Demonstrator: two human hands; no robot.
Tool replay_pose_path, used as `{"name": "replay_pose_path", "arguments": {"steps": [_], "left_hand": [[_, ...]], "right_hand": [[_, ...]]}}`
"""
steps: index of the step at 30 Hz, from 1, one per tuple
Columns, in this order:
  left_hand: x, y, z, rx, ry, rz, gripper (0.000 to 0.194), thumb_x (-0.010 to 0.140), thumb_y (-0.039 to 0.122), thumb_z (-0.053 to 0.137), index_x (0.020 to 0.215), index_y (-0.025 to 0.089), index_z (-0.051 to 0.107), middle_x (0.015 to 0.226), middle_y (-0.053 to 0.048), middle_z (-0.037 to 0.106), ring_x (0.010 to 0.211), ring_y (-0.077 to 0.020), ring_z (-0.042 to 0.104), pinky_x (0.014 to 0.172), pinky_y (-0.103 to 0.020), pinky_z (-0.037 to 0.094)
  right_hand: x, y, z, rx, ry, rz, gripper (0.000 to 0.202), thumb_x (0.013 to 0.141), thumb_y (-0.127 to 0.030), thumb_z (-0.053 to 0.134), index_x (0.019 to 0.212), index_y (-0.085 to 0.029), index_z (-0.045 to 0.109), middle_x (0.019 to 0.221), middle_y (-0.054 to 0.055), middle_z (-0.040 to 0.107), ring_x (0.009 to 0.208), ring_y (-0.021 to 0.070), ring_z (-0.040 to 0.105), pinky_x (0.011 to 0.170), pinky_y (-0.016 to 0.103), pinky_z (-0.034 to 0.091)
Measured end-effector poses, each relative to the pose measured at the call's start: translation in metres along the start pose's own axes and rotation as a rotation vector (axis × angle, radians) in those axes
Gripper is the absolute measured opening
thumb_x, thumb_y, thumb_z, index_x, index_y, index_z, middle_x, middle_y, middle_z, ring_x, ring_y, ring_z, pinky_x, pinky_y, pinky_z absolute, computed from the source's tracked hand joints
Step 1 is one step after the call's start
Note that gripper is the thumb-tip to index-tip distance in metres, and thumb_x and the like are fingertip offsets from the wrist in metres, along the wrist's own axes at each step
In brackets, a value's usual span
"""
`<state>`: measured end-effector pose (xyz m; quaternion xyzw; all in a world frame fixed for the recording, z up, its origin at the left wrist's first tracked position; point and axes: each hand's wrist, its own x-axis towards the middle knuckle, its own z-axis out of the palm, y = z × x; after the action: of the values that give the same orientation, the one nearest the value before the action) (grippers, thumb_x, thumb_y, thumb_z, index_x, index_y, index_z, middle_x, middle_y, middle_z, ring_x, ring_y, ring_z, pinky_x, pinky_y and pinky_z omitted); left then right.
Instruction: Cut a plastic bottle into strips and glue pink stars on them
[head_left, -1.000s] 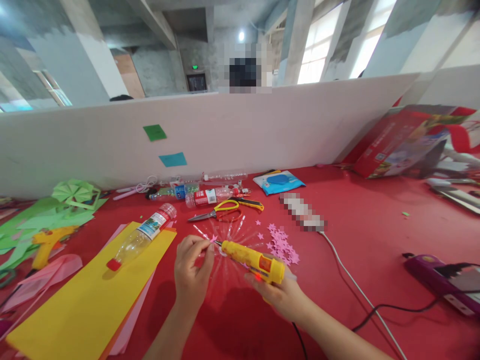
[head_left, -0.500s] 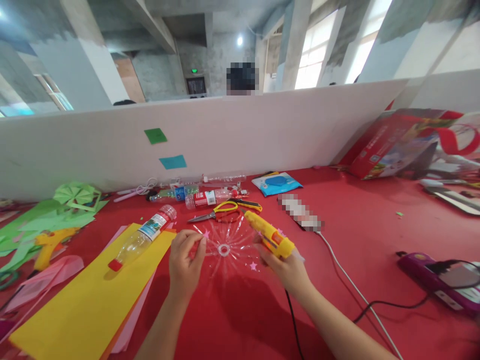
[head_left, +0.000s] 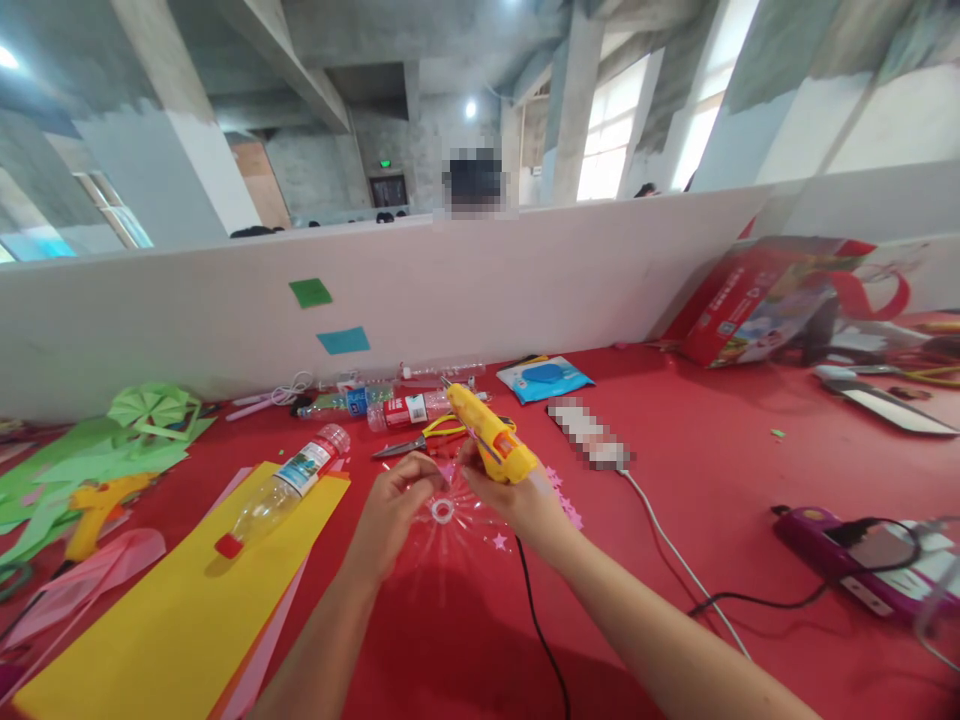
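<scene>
A clear plastic bottle top (head_left: 442,511), cut into strips that fan out around its neck, lies on the red table. My left hand (head_left: 405,495) is over its left side, thumb and forefinger pinched at a small pink star (head_left: 447,470), partly hidden by the fingers. Just across from it, my right hand (head_left: 517,497) grips a yellow glue gun (head_left: 491,435), its nozzle pointing away to the upper left. One pink star (head_left: 500,541) rests on the strips at the right. More pink stars (head_left: 564,500) lie beside my right wrist.
Behind the hands are scissors (head_left: 409,447), plastic bottles (head_left: 412,410) and a blue packet (head_left: 546,378). Yellow paper (head_left: 172,600) bearing a bottle (head_left: 289,485) is at left, near another glue gun (head_left: 105,505). A purple power strip (head_left: 847,560) and cables occupy the right. A white partition (head_left: 450,290) stands behind.
Both hands have come closer together over the cut bottle top. The glue gun has moved left and slightly up, and the left hand right with the pink star. The view has tilted up slightly.
</scene>
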<state>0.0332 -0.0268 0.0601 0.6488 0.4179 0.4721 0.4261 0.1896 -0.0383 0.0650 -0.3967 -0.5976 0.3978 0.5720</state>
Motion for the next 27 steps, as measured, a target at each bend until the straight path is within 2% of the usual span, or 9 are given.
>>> {"name": "replay_pose_path", "arguments": {"steps": [5,11,17,27], "left_hand": [[0.002,-0.004,0.004,-0.229,0.108,-0.119,0.009,0.066,0.024,0.057,0.064,0.017,0.061,0.066,-0.001,0.057,0.069,-0.0153,0.053,0.069,-0.027,0.043],[0.005,0.001,0.003,-0.397,0.139,-0.194,0.008,0.061,0.021,0.058,0.055,0.017,0.056,0.060,0.001,0.050,0.065,-0.0130,0.047,0.068,-0.026,0.041],[0.010,-0.001,0.004,-0.382,0.120,-0.228,0.011,0.060,0.023,0.058,0.051,0.017,0.054,0.056,0.001,0.047,0.062,-0.0129,0.044,0.065,-0.027,0.039],[0.015,-0.004,0.003,-0.422,0.067,-0.284,0.013,0.060,0.022,0.054,0.048,0.016,0.052,0.053,0.002,0.045,0.057,-0.0119,0.039,0.063,-0.029,0.035]], "right_hand": [[0.007,0.007,0.008,-0.116,-0.018,-0.042,0.007,0.071,-0.018,0.052,0.078,-0.020,0.053,0.076,-0.001,0.057,0.070,0.0141,0.056,0.066,0.027,0.048],[0.008,0.012,0.009,-0.227,-0.054,-0.091,0.004,0.074,-0.016,0.052,0.074,-0.020,0.052,0.073,-0.001,0.057,0.071,0.0145,0.056,0.067,0.027,0.046],[0.012,0.009,0.005,-0.290,-0.071,-0.119,0.006,0.075,-0.017,0.053,0.080,-0.020,0.054,0.078,0.001,0.061,0.071,0.0159,0.057,0.065,0.028,0.047],[0.016,0.021,0.001,-0.432,-0.081,-0.173,0.007,0.079,-0.024,0.054,0.085,-0.021,0.052,0.081,0.002,0.062,0.070,0.0164,0.059,0.065,0.028,0.045]]}}
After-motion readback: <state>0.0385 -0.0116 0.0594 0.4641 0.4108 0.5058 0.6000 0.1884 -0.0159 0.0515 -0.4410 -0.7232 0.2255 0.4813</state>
